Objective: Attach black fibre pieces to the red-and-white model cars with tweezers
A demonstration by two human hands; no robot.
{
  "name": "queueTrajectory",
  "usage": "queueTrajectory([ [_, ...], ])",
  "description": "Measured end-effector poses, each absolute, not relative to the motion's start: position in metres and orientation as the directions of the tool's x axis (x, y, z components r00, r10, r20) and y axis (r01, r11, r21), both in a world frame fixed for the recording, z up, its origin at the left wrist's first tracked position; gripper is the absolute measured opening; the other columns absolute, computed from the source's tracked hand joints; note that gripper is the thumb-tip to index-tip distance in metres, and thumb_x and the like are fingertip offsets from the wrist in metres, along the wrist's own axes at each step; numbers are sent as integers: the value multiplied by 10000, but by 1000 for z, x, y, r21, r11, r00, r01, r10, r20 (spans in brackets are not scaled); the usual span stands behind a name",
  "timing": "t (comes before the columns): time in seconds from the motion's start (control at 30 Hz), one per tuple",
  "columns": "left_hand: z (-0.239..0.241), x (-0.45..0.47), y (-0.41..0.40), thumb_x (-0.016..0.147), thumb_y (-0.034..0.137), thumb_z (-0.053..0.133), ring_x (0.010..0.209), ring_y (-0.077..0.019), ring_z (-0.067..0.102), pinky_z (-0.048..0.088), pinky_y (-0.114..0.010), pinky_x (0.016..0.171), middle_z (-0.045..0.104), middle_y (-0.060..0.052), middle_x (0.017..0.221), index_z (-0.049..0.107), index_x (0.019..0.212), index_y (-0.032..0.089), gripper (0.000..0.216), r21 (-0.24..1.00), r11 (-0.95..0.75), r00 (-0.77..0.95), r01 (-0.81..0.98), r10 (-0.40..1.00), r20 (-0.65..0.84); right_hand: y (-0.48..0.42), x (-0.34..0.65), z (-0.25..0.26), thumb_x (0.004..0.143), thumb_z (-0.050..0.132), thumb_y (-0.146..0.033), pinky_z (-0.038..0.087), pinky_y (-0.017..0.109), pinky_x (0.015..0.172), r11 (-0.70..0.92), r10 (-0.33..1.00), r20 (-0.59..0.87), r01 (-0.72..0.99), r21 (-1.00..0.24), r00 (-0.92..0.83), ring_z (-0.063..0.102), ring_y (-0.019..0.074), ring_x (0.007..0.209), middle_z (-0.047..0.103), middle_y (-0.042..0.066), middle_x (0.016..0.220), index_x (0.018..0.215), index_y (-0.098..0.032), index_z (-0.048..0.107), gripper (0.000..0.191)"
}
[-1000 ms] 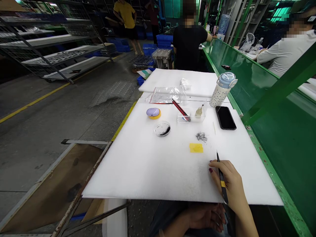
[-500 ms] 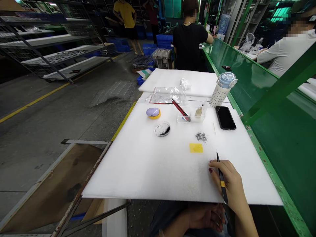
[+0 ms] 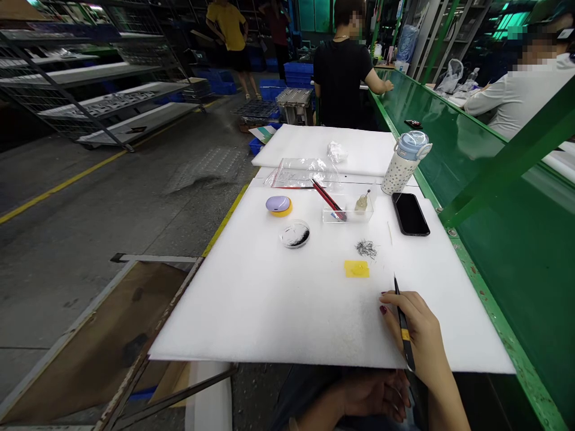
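My right hand (image 3: 415,320) rests on the white foam board (image 3: 269,305) near its front edge. It is closed round black tweezers (image 3: 403,323) with a yellow band, their tip pointing away from me. Below the board's edge, in shadow over my lap, my left hand (image 3: 380,395) lies palm up with loosely curled fingers and nothing visible in it. A yellow piece of film (image 3: 357,269) lies ahead and left of the tweezers' tip. Just beyond the film is a loose pile of short black fibres (image 3: 366,249). A round clear dish (image 3: 295,234) holds more black bits.
Farther back stand a clear tray (image 3: 348,209) with a small bottle (image 3: 361,204) and red-black tweezers (image 3: 329,200), a purple case (image 3: 278,205), a phone (image 3: 410,214) and a dotted flask (image 3: 405,163). A green rail (image 3: 467,263) borders the right. Other people are in the background.
My hands and the things on the board have not visibly moved. In the background, the person in black has turned the head and shifted an arm on the green bench.
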State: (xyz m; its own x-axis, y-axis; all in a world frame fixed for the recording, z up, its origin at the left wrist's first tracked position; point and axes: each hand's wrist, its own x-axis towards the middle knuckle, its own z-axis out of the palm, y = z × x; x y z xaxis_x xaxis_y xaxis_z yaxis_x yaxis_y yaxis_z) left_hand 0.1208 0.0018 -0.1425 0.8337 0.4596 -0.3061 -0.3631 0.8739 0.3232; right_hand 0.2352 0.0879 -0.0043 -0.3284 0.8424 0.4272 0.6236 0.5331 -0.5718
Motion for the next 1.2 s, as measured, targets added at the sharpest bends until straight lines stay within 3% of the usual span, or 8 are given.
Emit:
queueTrajectory([
  [0.6, -143, 122, 3, 865, 429, 662, 784, -174, 575, 382, -374, 908, 630, -46, 910, 690, 924, 181, 256, 333, 874, 837, -353, 454, -306, 87, 235, -4, 1007, 592, -188, 578, 378, 780, 532, 843, 427, 627, -570, -327, 672, 228, 956, 727, 48, 1011, 1109, -273, 656, 147],
  [1.2, -150, 123, 3, 791, 498, 763, 795, -182, 579, 398, -384, 918, 639, -51, 913, 676, 957, 178, 371, 329, 874, 838, -358, 456, -299, 87, 235, -4, 1007, 594, -191, 578, 367, 770, 533, 842, 432, 624, -571, -324, 673, 221, 951, 725, 38, 1004, 1110, -280, 654, 149],
])
